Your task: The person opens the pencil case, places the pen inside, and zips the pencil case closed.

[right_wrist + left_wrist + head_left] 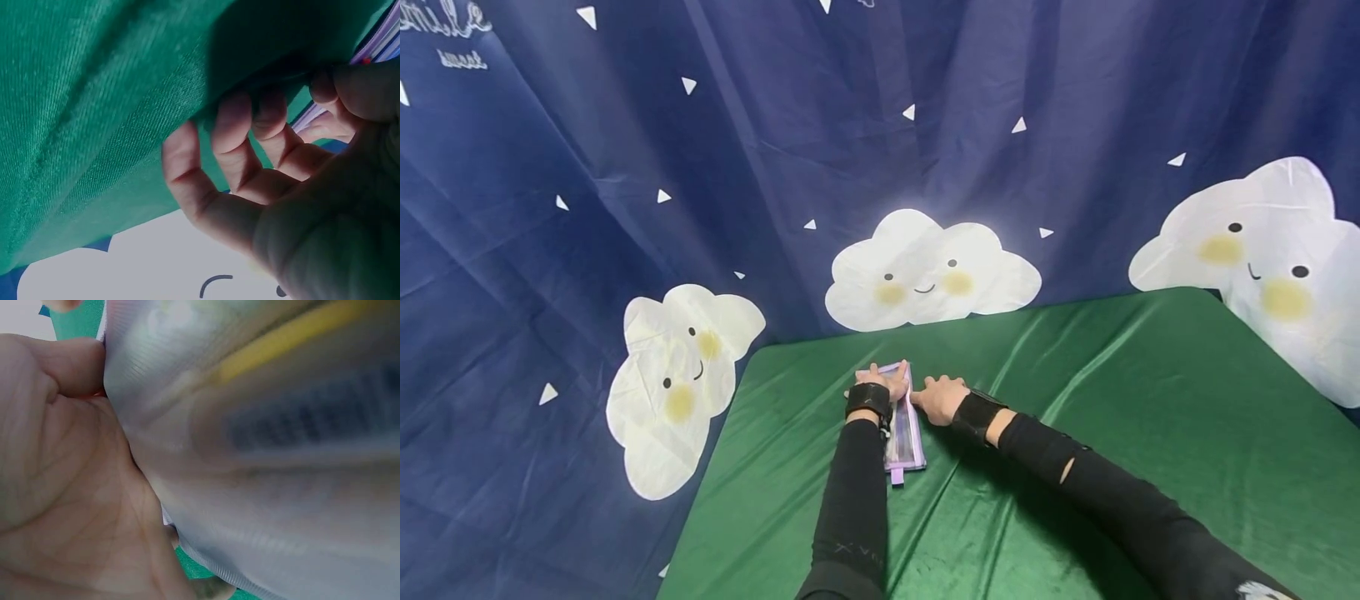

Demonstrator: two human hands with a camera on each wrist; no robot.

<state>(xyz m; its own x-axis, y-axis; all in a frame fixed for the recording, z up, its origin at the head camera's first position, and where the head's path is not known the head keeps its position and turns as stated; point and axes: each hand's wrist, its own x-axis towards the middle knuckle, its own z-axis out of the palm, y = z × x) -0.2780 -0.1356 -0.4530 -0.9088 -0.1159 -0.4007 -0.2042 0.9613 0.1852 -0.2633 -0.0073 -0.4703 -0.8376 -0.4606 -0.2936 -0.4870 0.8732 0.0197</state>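
Lilac-edged and see-through, the pouch lies on the green counter, its long axis running away from the person. The left hand rests on its far end, palm down, fingers laid over it. The right hand sits just beside its right edge, fingertips curled against that edge. Both forearms reach straight forward.

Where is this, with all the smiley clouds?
Probably a staged recording corner, not a lived-in room: a navy cloud backdrop hangs behind a table draped in green cloth, where both hands work a purple pencil pouch.
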